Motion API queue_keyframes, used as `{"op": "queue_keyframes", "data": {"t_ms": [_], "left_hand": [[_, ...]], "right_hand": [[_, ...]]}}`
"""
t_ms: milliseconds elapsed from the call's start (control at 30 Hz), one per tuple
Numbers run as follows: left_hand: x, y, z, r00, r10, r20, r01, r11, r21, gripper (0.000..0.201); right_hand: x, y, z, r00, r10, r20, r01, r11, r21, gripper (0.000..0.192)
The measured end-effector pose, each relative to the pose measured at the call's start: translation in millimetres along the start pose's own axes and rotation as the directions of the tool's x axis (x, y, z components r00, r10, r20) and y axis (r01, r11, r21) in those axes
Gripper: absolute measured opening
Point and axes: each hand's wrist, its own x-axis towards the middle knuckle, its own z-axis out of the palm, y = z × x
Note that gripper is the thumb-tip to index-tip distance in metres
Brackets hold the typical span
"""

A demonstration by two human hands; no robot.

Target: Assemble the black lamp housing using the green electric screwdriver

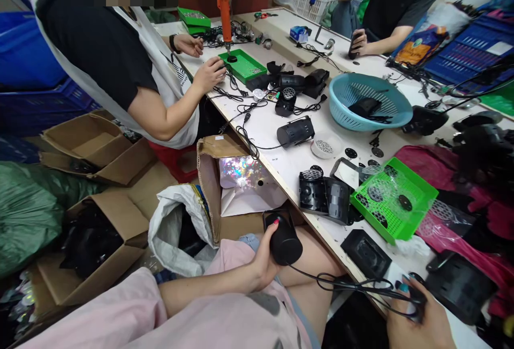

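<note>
My left hand [265, 257] grips a black cylindrical device [283, 237] held over my lap, just below the table edge. A black cable [345, 285] runs from that device to my right hand [417, 321], which pinches the cable's far end at the lower right. Right above my left hand, on the white table [277, 129], stand two black housings [324, 195] beside a green tray [395, 196] holding round perforated discs. A flat black cover [366, 253] lies by the table edge near the cable.
A teal basket [368, 104] sits mid-table among black parts and loose cables. A person at the left works at a green tray [243, 65] under an orange electric screwdriver [224, 4]. Another person sits at the far right. Open cardboard boxes [96, 231] and a white bag [176, 226] crowd the floor.
</note>
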Motion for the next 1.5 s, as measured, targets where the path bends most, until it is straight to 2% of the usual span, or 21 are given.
{"op": "queue_keyframes", "data": {"t_ms": [500,700,1167,1333,1500], "left_hand": [[-1.1,2.3,3.6,0.999,-0.012,-0.047,0.011,1.0,-0.022,0.045],[-0.7,3.0,5.2,0.998,-0.012,-0.064,0.01,0.999,-0.031,0.038],[-1.2,4.4,8.6,0.997,-0.012,-0.081,0.009,0.999,-0.036,0.041],[-14.3,8.9,4.9,0.998,-0.065,-0.015,0.066,0.998,0.022,0.044],[-24.2,6.4,-8.0,0.972,-0.174,0.16,0.147,0.975,0.166,0.04]], "right_hand": [[-1.1,1.6,0.3,1.0,-0.024,0.002,0.024,1.0,0.011,0.039],[0.6,-0.5,2.6,0.996,-0.015,-0.083,0.019,0.999,0.044,0.046],[-0.3,1.5,5.7,0.993,-0.047,-0.111,0.051,0.998,0.037,0.041],[4.7,0.5,5.8,0.995,-0.025,-0.092,0.035,0.994,0.105,0.035],[12.2,-4.7,5.1,0.997,0.027,0.067,-0.044,0.962,0.269,0.024]]}}
